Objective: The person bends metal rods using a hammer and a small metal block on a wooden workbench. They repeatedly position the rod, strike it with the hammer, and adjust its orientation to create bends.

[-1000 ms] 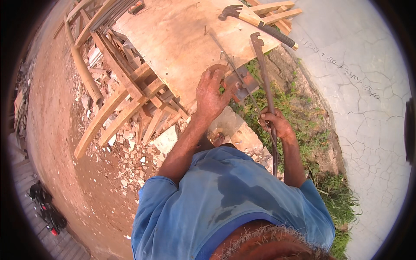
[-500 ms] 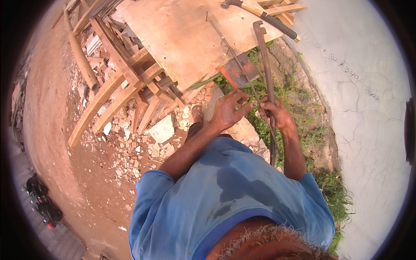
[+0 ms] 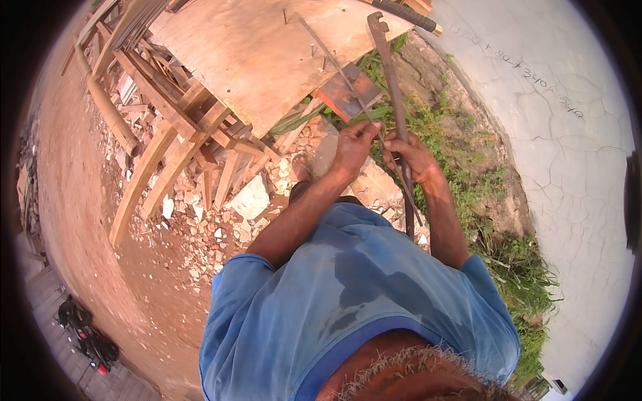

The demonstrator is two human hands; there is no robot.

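A thin metal rod [image 3: 329, 56] slants from over the plywood board [image 3: 241, 73] down toward my shirt. My left hand [image 3: 352, 152] pinches it between thumb and fingers. Just right of that, my right hand [image 3: 417, 160] is closed around a long, dark steel bending bar [image 3: 390, 73] with a notched, hooked head at its far end. The rod passes by the right fingertips and crosses the bar below them; whether those fingers grip the rod too, I cannot tell. Beyond my hands, an orange and grey metal plate [image 3: 349, 93] sits at the board's near edge, under the rod.
Upright nails or pegs [image 3: 312, 51] stick out of the board. A dark-gripped tool handle [image 3: 409, 16] lies at its far right. Timber pieces [image 3: 160, 157] and rubble [image 3: 251, 197] lie to the left, weeds [image 3: 461, 177] and a cracked grey wall [image 3: 568, 167] to the right.
My left hand, open beside the rod before, has moved onto it and closed. The rod and bar appear farther left in view, as does the board; the hammer's head has left the picture.
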